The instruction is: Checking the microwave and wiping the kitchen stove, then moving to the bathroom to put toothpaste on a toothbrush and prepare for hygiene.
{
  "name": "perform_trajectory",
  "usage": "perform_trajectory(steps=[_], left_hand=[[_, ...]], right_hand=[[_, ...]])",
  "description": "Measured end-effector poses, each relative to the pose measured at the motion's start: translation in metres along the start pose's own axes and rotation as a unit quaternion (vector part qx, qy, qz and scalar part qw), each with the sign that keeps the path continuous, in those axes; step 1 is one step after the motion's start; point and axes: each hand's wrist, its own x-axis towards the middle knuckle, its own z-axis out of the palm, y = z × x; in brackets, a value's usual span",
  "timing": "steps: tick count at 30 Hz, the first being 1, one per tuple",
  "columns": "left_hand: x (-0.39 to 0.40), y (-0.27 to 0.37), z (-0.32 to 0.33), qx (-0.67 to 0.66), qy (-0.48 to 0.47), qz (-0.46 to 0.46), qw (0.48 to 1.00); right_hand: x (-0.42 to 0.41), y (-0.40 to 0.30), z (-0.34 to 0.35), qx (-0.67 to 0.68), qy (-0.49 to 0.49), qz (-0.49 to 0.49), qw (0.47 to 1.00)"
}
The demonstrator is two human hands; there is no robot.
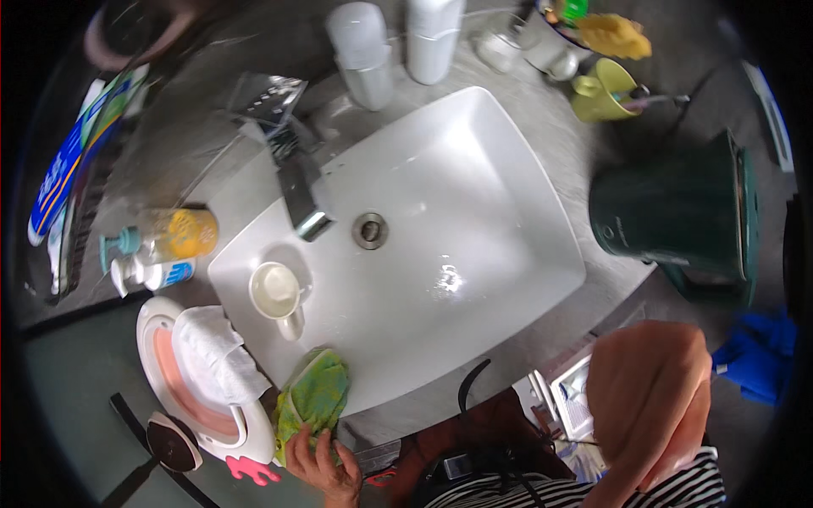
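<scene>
At the lower left, my left hand point(321, 463) grips the lower end of a crumpled green-and-yellow cloth point(317, 387). The cloth lies over the near left rim of a white rectangular sink point(483, 235). A cream mug point(274, 291) stands inside the sink's left corner, its handle towards me. Left of the cloth is a white-and-pink collapsible basin point(184, 387) with a white cloth point(216, 352) draped over its edge. My right hand is out of view; my bent right arm point(648, 394) shows at the lower right below a striped sleeve.
A dark faucet point(302, 190) reaches over the sink near the drain point(369, 230). Pump bottles point(190, 232) stand at left, white bottles point(362, 57) behind. A yellow cup point(603, 92) and a dark green container point(667, 209) are at right. An oval brush point(173, 441) lies lower left.
</scene>
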Motion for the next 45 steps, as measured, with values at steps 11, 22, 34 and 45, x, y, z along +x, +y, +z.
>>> perform_trajectory(steps=[11,22,34,45], left_hand=[[0.04,0.012,0.021,-0.238,0.017,0.023,0.971],[0.077,0.062,-0.011,-0.673,-0.351,0.173,0.627],[0.062,0.055,0.001,-0.661,-0.325,0.151,0.659],[0.063,0.068,0.0,-0.743,-0.41,0.039,0.528]], right_hand=[[0.004,0.006,0.007,0.007,0.033,-0.026,0.999],[-0.009,0.02,0.003,-0.001,0.013,-0.03,0.999],[-0.008,0.034,0.004,0.053,0.023,-0.029,0.998],[-0.001,0.026,0.001,0.037,0.01,-0.063,0.997]])
